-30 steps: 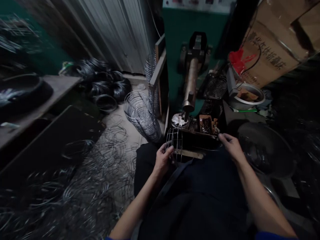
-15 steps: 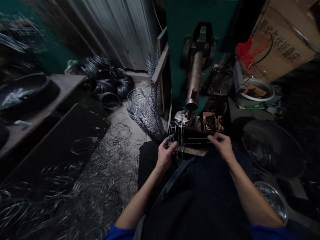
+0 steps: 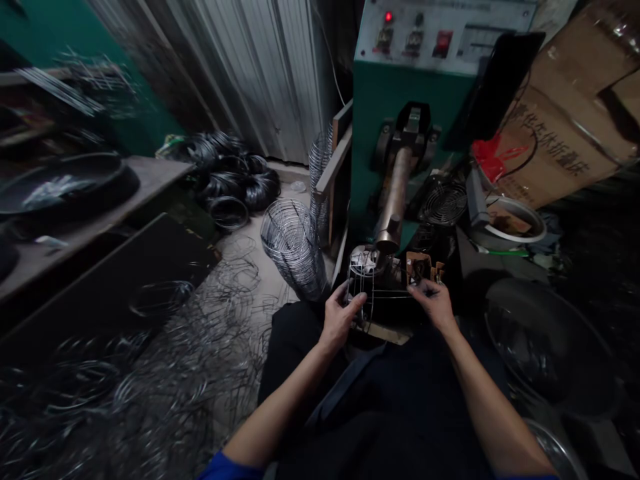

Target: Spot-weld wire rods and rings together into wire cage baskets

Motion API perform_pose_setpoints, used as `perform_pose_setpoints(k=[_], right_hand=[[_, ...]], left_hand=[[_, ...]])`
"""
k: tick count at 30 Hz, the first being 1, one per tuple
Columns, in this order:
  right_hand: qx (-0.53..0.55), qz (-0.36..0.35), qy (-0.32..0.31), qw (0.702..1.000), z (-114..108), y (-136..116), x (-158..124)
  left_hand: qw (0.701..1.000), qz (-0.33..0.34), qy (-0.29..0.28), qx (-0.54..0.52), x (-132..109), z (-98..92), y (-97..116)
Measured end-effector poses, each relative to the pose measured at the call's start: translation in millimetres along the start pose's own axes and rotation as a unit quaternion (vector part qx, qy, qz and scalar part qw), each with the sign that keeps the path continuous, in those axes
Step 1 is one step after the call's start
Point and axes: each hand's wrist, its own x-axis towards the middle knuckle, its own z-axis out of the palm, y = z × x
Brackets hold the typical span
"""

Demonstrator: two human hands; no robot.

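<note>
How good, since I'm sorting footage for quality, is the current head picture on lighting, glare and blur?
Head view: dim throughout, with deep shadow at middle right; head view: scattered wire at lower left is smeared; head view: small highlights on the metal cylinder, a red light glowing; head view: the wire frame in the left hand looks soft, hard to trace.

Workshop, wire-working, dimly lit. Green machine (image 3: 367, 167) with control panel (image 3: 420, 40), lit red lamp (image 3: 389, 17) and stout metal arm (image 3: 393, 200). Wire rings (image 3: 295, 250), one leaning stack. Dark wire coils (image 3: 263, 191), heaped near corrugated metal sheeting (image 3: 270, 73). Loose wire (image 3: 190, 360), strewn across floor (image 3: 274, 275). Bench (image 3: 159, 171) with black basin (image 3: 125, 187); contents blurred, possibly metal pieces. Large printed carton (image 3: 555, 100).
</note>
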Motion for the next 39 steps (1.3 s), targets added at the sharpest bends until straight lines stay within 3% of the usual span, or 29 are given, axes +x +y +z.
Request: perform_pose_setpoints(k=[16,39], right_hand=[[-0.015,-0.004,-0.004,1.0,-6,3,37],[-0.003,-0.009,0.01,1.0,-11,7,52]], left_hand=[[1.0,0.01,-0.005,-0.029,28,19.3,10],[0.997,-0.002,-0.009,-0.072,42,30.8,12]])
